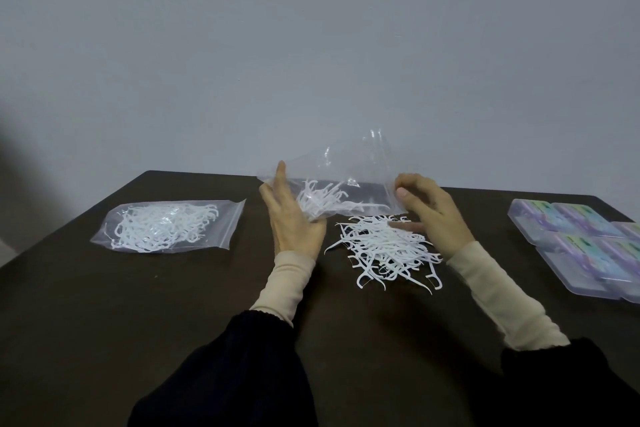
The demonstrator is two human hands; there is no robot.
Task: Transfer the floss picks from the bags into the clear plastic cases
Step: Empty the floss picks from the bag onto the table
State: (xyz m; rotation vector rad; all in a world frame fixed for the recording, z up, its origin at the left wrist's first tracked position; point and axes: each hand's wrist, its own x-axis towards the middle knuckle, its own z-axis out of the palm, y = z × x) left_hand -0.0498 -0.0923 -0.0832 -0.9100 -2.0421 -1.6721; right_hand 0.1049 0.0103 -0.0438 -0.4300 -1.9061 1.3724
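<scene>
Floss picks spill from a tipped bag

Floss picks [384,246] lie in a loose white heap on the dark table [104,305], right in front of the person. Each pick is thin and white, with a small forked end and a pointy tail. They cross over each other every which way.

Just above the heap, both hands hold up a clear plastic bag [346,166]. The bag is see-through and crinkly, and it is lifted and tipped. A small bunch of picks sits in the low part of the bag, beside the left hand [294,222]. The left hand's fingers are mostly straight and lie along the bag's left side, and its palm side touches the bunched end where the picks sit. The right hand [433,211] pinches the bag's right edge with curled fingers and thumb. One of its fingers points out low over the heap.

Well to the left, a second bag [169,225] lies flat on the table. It has a zip strip along one side and is full of white picks.

At the right edge of the table sit the clear plastic cases [581,246], side by side and touching. They look closed, and purple and green labels show through them.

Both arms wear cream cuffs [291,281] under dark sleeves [242,374]. A plain grey wall [311,45] stands behind the table.
</scene>
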